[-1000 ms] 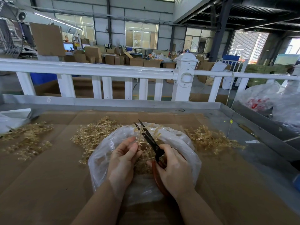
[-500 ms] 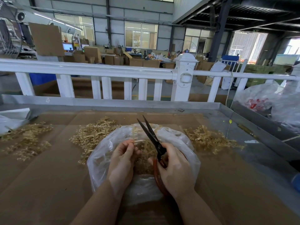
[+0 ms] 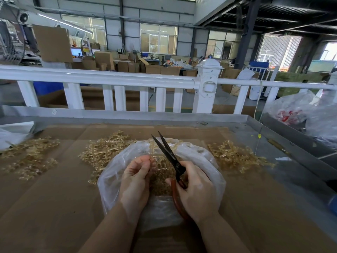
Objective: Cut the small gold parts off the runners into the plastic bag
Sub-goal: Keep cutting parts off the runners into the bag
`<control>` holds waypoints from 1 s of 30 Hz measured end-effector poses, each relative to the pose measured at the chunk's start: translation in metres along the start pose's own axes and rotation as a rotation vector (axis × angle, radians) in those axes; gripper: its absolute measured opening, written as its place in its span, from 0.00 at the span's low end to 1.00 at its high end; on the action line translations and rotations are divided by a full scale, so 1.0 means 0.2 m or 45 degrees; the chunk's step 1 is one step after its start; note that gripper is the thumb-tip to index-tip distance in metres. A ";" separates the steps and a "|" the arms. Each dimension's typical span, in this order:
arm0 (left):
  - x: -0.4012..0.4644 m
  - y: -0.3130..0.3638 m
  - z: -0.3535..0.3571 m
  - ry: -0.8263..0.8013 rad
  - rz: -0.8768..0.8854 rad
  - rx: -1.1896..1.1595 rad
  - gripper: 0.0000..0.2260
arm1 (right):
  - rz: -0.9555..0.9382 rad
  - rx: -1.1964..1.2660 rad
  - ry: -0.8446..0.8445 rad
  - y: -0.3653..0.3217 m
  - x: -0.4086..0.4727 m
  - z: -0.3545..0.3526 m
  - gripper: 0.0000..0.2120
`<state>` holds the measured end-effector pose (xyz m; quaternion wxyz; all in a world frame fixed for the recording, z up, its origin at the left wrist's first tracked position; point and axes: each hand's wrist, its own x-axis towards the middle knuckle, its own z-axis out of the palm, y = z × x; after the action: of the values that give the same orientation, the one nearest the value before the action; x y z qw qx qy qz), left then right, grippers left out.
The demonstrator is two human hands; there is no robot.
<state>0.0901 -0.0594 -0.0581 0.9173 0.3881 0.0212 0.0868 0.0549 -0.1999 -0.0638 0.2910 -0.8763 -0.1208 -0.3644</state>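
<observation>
Cardboard-covered table (image 3: 54,207), left hand (image 3: 135,181) pinching runner (image 3: 155,159) over plastic bag (image 3: 211,161), right hand (image 3: 197,189) gripping scissors (image 3: 166,154), blades parted, pointing away

The clear plastic bag (image 3: 200,157) sits open in the middle of the cardboard, with a heap of loose gold parts (image 3: 160,185) in it. One gold runner (image 3: 158,159) is held up over the bag's mouth, with the black scissors (image 3: 168,156) slightly open beside it, tips pointing far. More runners lie in piles far left (image 3: 29,157), just left (image 3: 105,150) and right (image 3: 235,156) of the bag.
</observation>
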 end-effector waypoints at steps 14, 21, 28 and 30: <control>0.01 0.03 -0.03 -0.058 -0.196 -0.004 0.12 | 0.005 -0.020 -0.049 0.01 0.00 0.01 0.20; 0.01 0.02 -0.02 -0.042 -0.152 0.017 0.16 | -0.010 -0.019 -0.045 0.02 0.00 0.02 0.21; 0.02 0.04 -0.02 0.030 -0.101 -0.055 0.17 | -0.041 0.030 -0.129 0.02 0.00 0.01 0.24; 0.02 0.04 -0.01 0.045 -0.106 -0.072 0.17 | -0.050 0.025 -0.160 0.02 0.00 0.01 0.25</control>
<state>0.0919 -0.0514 -0.0540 0.9301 0.3594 0.0512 0.0558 0.0580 -0.2012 -0.0665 0.2843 -0.8921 -0.1595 -0.3129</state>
